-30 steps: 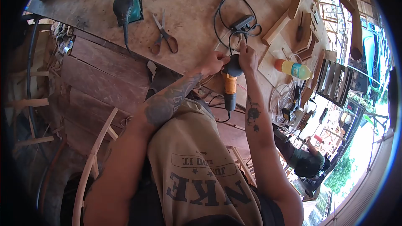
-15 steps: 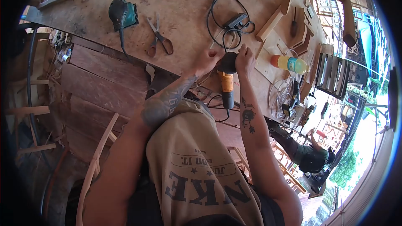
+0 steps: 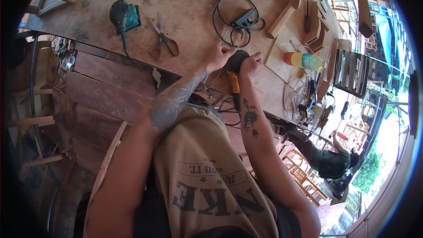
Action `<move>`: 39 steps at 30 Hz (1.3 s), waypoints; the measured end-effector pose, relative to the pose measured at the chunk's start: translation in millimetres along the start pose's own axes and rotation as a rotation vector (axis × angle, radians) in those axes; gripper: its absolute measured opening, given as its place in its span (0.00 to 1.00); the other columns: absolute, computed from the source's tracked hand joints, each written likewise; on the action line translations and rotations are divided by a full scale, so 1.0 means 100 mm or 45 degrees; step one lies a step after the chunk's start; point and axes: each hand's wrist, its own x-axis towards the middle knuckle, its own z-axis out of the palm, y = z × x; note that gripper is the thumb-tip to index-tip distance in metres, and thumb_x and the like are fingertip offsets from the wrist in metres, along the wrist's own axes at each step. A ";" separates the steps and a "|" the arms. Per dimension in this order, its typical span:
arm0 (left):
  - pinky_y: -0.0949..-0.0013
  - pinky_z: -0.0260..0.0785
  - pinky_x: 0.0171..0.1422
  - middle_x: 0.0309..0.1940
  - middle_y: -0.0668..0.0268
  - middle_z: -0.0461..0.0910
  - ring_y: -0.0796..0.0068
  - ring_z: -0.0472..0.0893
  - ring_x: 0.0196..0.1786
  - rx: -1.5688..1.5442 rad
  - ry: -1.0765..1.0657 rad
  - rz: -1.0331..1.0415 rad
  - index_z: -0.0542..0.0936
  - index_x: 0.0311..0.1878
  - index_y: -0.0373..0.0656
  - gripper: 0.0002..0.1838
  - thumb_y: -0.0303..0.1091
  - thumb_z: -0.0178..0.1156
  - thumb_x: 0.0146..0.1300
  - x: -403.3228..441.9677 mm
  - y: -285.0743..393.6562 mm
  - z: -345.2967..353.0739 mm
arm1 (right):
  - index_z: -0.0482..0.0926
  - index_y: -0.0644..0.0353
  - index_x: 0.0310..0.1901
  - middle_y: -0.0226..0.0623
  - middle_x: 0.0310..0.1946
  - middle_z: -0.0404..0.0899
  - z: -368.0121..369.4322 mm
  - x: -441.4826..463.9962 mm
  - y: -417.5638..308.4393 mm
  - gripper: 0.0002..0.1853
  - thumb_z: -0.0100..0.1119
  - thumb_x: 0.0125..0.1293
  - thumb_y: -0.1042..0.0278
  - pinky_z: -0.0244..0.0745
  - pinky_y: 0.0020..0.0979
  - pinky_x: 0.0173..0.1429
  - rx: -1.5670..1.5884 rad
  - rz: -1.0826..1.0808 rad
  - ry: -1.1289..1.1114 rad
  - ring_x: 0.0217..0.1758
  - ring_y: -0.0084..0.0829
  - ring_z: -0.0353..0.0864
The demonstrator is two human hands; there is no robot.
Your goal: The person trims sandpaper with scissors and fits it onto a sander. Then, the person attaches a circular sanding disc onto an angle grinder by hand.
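An orange and black angle grinder (image 3: 234, 83) stands at the front edge of the workbench, a round black disc (image 3: 238, 60) on its head facing up. My left hand (image 3: 217, 57) pinches at the disc's left edge, thumb and fingertips together. Around the disc's right side curl the fingers of my right hand (image 3: 252, 65), with the thumb near its rim. The lower part of the grinder is partly hidden behind my right forearm. Just beyond the disc lies a black cable (image 3: 246, 39).
On the wooden workbench (image 3: 185, 0) are a green sander (image 3: 125, 16), scissors (image 3: 164, 39), a black adapter (image 3: 243, 17) and a bottle of yellow liquid (image 3: 305, 61). Wooden chair parts (image 3: 282, 20) and white cable coils (image 3: 296, 94) lie right. A person (image 3: 328, 161) works at the far right.
My hands and the disc have shifted slightly upward in view, and the disc has tilted. More of the grinder's body is now behind my right forearm. The whole view has moved a little.
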 end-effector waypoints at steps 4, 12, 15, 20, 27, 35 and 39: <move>0.53 0.77 0.46 0.36 0.53 0.90 0.53 0.89 0.41 -0.004 0.310 -0.044 0.89 0.46 0.41 0.19 0.49 0.63 0.78 -0.29 -0.12 0.28 | 0.87 0.68 0.44 0.61 0.42 0.88 -0.02 -0.07 0.02 0.32 0.44 0.85 0.43 0.75 0.58 0.55 0.051 -0.022 0.060 0.50 0.66 0.84; 0.49 0.76 0.48 0.36 0.48 0.88 0.43 0.87 0.44 0.244 0.385 -0.075 0.85 0.40 0.39 0.18 0.44 0.59 0.80 -0.05 -0.10 0.38 | 0.86 0.68 0.39 0.57 0.37 0.88 0.04 -0.10 0.06 0.30 0.49 0.83 0.44 0.76 0.53 0.53 0.131 0.119 0.137 0.44 0.58 0.86; 0.54 0.75 0.45 0.34 0.54 0.88 0.55 0.87 0.40 0.185 0.263 -0.124 0.85 0.40 0.38 0.19 0.46 0.61 0.79 -0.12 -0.05 0.26 | 0.87 0.65 0.41 0.59 0.41 0.88 0.04 -0.01 0.15 0.32 0.47 0.82 0.40 0.76 0.57 0.55 0.112 0.092 -0.007 0.48 0.63 0.86; 0.59 0.75 0.44 0.31 0.60 0.87 0.66 0.86 0.36 -0.152 0.297 -0.040 0.86 0.43 0.37 0.19 0.47 0.64 0.78 -0.16 -0.08 0.35 | 0.90 0.61 0.44 0.59 0.45 0.89 -0.14 0.36 -0.08 0.36 0.45 0.79 0.33 0.78 0.55 0.60 -0.273 -0.180 -0.410 0.55 0.61 0.87; 0.55 0.76 0.44 0.34 0.51 0.89 0.51 0.88 0.38 0.016 0.315 -0.196 0.87 0.45 0.37 0.17 0.45 0.65 0.76 -0.04 0.00 0.33 | 0.91 0.58 0.50 0.58 0.48 0.89 0.05 0.29 -0.43 0.34 0.43 0.81 0.35 0.79 0.56 0.62 -0.483 -0.424 -0.469 0.57 0.62 0.86; 0.59 0.77 0.49 0.35 0.54 0.90 0.65 0.88 0.41 -0.232 0.235 -0.036 0.88 0.45 0.35 0.24 0.48 0.56 0.83 -0.11 -0.20 0.29 | 0.85 0.54 0.62 0.56 0.50 0.89 -0.15 0.05 -0.49 0.30 0.45 0.82 0.38 0.79 0.54 0.63 -0.548 -0.414 -0.328 0.60 0.60 0.85; 0.60 0.77 0.50 0.37 0.57 0.91 0.67 0.88 0.42 -0.677 0.271 -0.162 0.88 0.46 0.34 0.27 0.50 0.50 0.87 -0.29 -0.39 0.09 | 0.82 0.51 0.68 0.53 0.67 0.80 -0.17 -0.12 -0.34 0.29 0.59 0.74 0.40 0.68 0.53 0.77 -0.373 -1.326 -0.437 0.75 0.56 0.74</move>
